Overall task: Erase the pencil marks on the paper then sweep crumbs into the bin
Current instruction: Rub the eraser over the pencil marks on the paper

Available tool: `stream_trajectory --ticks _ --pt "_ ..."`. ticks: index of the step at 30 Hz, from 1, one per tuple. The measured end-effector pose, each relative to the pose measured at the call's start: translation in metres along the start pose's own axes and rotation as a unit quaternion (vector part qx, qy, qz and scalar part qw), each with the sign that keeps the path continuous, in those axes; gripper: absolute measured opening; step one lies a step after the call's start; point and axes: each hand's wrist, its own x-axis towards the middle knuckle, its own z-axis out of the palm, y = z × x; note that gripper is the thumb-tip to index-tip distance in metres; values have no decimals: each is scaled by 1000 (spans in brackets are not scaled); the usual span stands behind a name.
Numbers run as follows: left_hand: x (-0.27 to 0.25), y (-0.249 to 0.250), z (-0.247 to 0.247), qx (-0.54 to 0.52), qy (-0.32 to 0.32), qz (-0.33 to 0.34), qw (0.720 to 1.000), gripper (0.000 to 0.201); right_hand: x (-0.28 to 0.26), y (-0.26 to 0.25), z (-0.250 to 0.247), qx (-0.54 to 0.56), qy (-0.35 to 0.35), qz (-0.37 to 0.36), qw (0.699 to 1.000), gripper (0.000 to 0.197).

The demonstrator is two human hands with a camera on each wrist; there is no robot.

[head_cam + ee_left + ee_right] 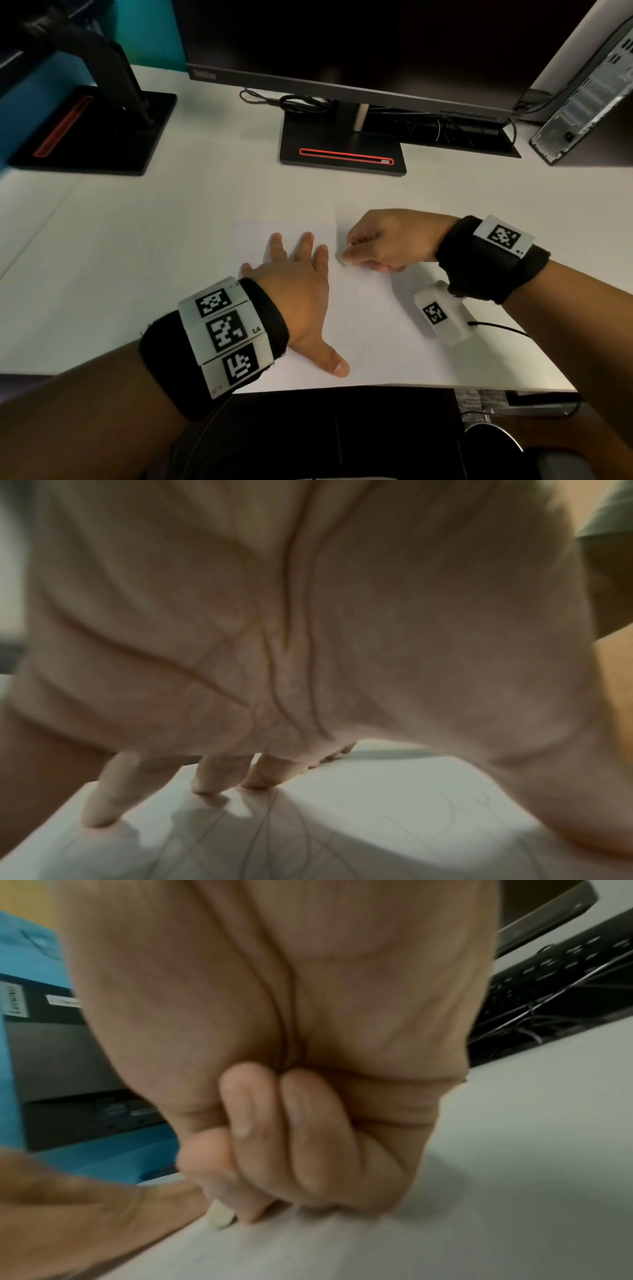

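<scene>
A white sheet of paper (370,308) with faint pencil lines lies on the white desk. My left hand (298,274) lies flat on the sheet with fingers spread, and its fingertips (212,780) press on the paper (342,818). My right hand (380,240) is curled just right of the left fingers. It pinches a small pale eraser (342,258) whose end touches the sheet. In the right wrist view the eraser (221,1215) pokes out below the curled fingers (260,1123). No bin or crumbs show.
A monitor stand (342,150) with a red slot sits behind the paper, under a dark monitor (342,51). A second stand (92,133) is at the back left. A keyboard (462,133) and a computer case (589,102) stand at the back right. The desk's front edge (342,387) is near my wrists.
</scene>
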Motion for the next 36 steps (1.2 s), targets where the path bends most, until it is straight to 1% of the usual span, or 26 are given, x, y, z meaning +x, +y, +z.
stream_trajectory --ticks 1,3,4,7,8,11,12,14,15,16,18,19,20,22,23,24,25,26,27,30,31,34,35,36 --pt "0 0 0 0 0 0 1000 160 1 2 -3 1 13 8 1000 39" --pt "0 1 0 1 -1 -1 1000 160 3 2 -5 -19 62 7 998 39" --pt "0 1 0 2 0 -1 1000 159 4 1 -3 -28 66 -1 997 40" --pt "-1 0 0 5 7 1 1000 159 3 -2 2 -2 7 -10 1000 41" --pt "-1 0 0 8 9 2 1000 160 4 -1 0 4 9 -5 1000 40" --pt "-1 0 0 11 10 3 1000 160 7 -2 -3 -24 70 -4 997 41" --pt "-1 0 0 10 11 3 1000 159 8 -3 -1 -30 65 -12 997 41" --pt "-2 0 0 10 14 4 1000 159 6 -5 3 -7 13 -19 1000 40" --pt "-1 0 0 11 14 4 1000 159 5 -6 2 2 1 -16 1000 40" --pt "-1 0 0 11 14 5 1000 159 6 -5 0 -1 9 -11 1000 40" --pt "-1 -1 1 10 14 4 1000 160 9 -4 -3 -26 66 -9 997 41" --pt "-2 0 1 10 14 4 1000 160 9 -4 -2 -37 81 -14 996 41" --pt "-2 0 1 10 14 3 1000 160 8 -5 0 -41 72 -21 996 41" --pt "-3 0 1 10 13 2 1000 160 5 -6 2 -10 14 -21 1000 39" --pt "-3 0 1 10 13 1 1000 161 3 -6 1 -3 4 -16 1000 39" --pt "-3 0 1 10 13 1 1000 161 4 -4 -2 -7 12 -9 1000 39" --pt "-3 0 1 11 14 2 1000 161 5 -3 -4 -20 35 -6 999 40" --pt "-3 0 1 11 15 3 1000 161 7 -4 -4 -36 61 -10 997 40" --pt "-3 0 1 11 15 3 1000 161 7 -5 -2 -46 71 -19 996 41" --pt "-4 0 0 12 15 4 1000 160 5 -5 1 -18 19 -22 999 40" --pt "-3 -1 0 13 13 4 1000 161 4 -4 0 -16 19 -16 1000 40" --pt "-2 -2 2 10 13 5 1000 162 5 -4 -2 -57 76 -22 995 43" --pt "-2 -2 2 9 15 6 1000 162 5 -5 1 -62 69 -33 995 44" --pt "-2 -2 2 8 17 7 1000 162 3 -4 3 -48 41 -39 997 44"
